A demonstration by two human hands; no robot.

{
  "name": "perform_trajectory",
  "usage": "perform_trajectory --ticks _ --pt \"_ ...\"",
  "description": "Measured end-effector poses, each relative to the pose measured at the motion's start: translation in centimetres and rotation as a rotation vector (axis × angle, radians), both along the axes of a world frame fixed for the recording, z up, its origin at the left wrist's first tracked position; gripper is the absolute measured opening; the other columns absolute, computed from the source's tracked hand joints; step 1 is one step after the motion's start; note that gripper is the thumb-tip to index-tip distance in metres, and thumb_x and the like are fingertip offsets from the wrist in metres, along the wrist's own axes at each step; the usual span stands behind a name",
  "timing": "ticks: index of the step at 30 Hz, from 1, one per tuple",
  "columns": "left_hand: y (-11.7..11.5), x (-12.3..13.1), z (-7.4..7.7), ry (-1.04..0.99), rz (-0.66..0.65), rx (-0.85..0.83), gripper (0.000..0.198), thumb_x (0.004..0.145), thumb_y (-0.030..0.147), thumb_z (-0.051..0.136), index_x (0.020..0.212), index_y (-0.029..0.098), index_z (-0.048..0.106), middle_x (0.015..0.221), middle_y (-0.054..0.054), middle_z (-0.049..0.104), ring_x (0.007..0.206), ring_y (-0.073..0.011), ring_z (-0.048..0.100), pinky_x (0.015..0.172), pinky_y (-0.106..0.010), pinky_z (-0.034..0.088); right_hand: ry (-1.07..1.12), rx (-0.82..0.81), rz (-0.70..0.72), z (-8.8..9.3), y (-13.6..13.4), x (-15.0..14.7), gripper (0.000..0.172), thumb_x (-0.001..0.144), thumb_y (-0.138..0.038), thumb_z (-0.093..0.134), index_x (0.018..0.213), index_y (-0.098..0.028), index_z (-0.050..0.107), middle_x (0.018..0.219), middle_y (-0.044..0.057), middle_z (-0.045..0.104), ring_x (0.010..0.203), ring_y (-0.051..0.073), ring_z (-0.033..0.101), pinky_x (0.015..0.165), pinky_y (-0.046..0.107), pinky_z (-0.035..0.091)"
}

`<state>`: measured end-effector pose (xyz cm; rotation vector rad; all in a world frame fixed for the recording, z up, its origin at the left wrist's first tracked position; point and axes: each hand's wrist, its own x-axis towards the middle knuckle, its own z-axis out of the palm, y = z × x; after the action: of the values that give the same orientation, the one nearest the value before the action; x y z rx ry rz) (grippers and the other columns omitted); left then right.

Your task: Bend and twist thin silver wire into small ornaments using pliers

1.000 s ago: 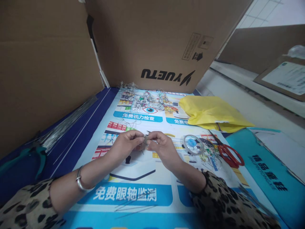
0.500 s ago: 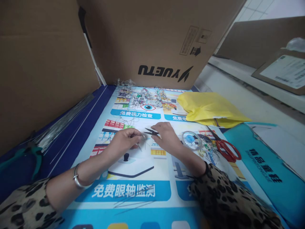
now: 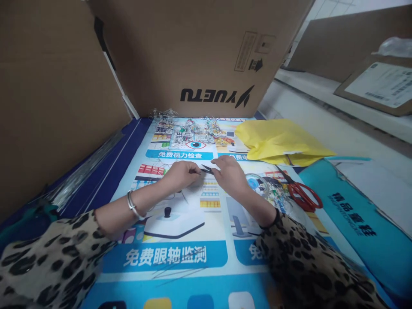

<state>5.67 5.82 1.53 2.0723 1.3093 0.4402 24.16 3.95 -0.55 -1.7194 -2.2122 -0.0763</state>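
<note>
Black snips (image 3: 207, 169), small, lie level just above the printed poster (image 3: 180, 257), at its middle, blades pointing to the left hand.
Right hand (image 3: 231, 176): closed about the handle end of the snips, knuckles up.
Left hand (image 3: 180, 174): thumb and forefinger pinched together right at the blade tips. What they pinch is too small to make out. Silver bangle (image 3: 131, 205) on that wrist. Both sleeves are leopard print.

Just right of the right hand, on the poster: a clear round reel (image 3: 257, 183), partly hidden behind the wrist. Beside it lies a tangle of fine wire pieces (image 3: 280, 201), then red-handled scissors (image 3: 304, 196), closed, handles toward the person.
Behind the hands: a yellow plastic bag (image 3: 280, 139), flat, and further left more wire pieces (image 3: 193, 128) heaped at the poster's far edge.
A few loose straight wires (image 3: 177, 272) lie on the poster's near part.
Far left, on the dark blue cloth: a long bundle of thin metal rods (image 3: 83, 165), with green-handled pliers (image 3: 32, 214) at its near end.
Cardboard box (image 3: 193, 51), printed YUETU upside down, stands behind everything.
Right: a teal sheet (image 3: 350, 214) with dark lettering.
</note>
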Motion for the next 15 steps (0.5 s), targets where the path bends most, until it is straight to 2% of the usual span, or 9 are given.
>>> perform_trajectory --ticks 4,6,8,10,11,15 --pt "1.2 0.2 -0.5 0.038 -0.042 0.068 0.018 0.071 0.022 0.054 0.081 0.018 0.068 0.077 -0.002 0.069 0.070 -0.0159 0.061 0.064 -0.025 0.043 0.063 0.091 0.008 2.5 -1.7 -0.6 0.023 0.087 -0.023 0.043 0.102 -0.019 0.060 0.103 0.008 0.059 0.100 0.021 0.049 0.084 0.031 0.038" --pt "1.3 -0.3 -0.3 0.051 -0.054 0.098 0.019 0.074 0.024 0.053 0.084 0.018 0.068 0.082 -0.003 0.069 0.074 -0.0173 0.061 0.068 -0.027 0.043 -0.003 0.026 0.157 3.7 -3.9 -1.8 0.020 0.088 -0.023 0.043 0.096 -0.018 0.061 0.094 0.007 0.061 0.090 0.020 0.052 0.075 0.030 0.040" --pt "0.9 -1.1 0.2 0.062 -0.046 0.125 0.021 0.076 0.025 0.051 0.087 0.018 0.067 0.086 -0.003 0.069 0.078 -0.0181 0.061 0.070 -0.028 0.043 -0.110 -0.049 0.391 4.3 -6.8 -3.6 0.015 0.085 -0.024 0.048 0.088 -0.017 0.060 0.084 0.006 0.061 0.078 0.019 0.051 0.065 0.030 0.040" --pt "0.1 -2.1 0.9 0.071 -0.025 0.156 0.021 0.078 0.028 0.051 0.088 0.019 0.066 0.090 -0.003 0.070 0.081 -0.0182 0.061 0.072 -0.028 0.043 -0.198 -0.127 0.620 4.0 -9.8 -5.4 0.013 0.081 -0.025 0.052 0.079 -0.014 0.059 0.073 0.007 0.058 0.069 0.018 0.049 0.058 0.030 0.039" --pt "-0.5 -2.6 1.3 0.068 -0.018 0.161 0.021 0.079 0.030 0.051 0.088 0.020 0.066 0.091 -0.002 0.070 0.082 -0.0181 0.061 0.072 -0.028 0.043 -0.230 -0.164 0.675 3.7 -11.1 -6.3 0.012 0.080 -0.024 0.055 0.079 -0.013 0.059 0.072 0.008 0.057 0.068 0.018 0.049 0.055 0.029 0.038" --pt "-2.8 -4.3 2.5 0.063 -0.057 0.143 0.022 0.083 0.034 0.048 0.089 0.022 0.066 0.089 0.001 0.070 0.082 -0.0161 0.062 0.072 -0.026 0.043 -0.334 -0.184 0.659 2.1 -14.1 -8.7 0.010 0.075 -0.019 0.056 0.071 -0.009 0.058 0.067 0.013 0.056 0.057 0.019 0.048 0.040 0.028 0.033"
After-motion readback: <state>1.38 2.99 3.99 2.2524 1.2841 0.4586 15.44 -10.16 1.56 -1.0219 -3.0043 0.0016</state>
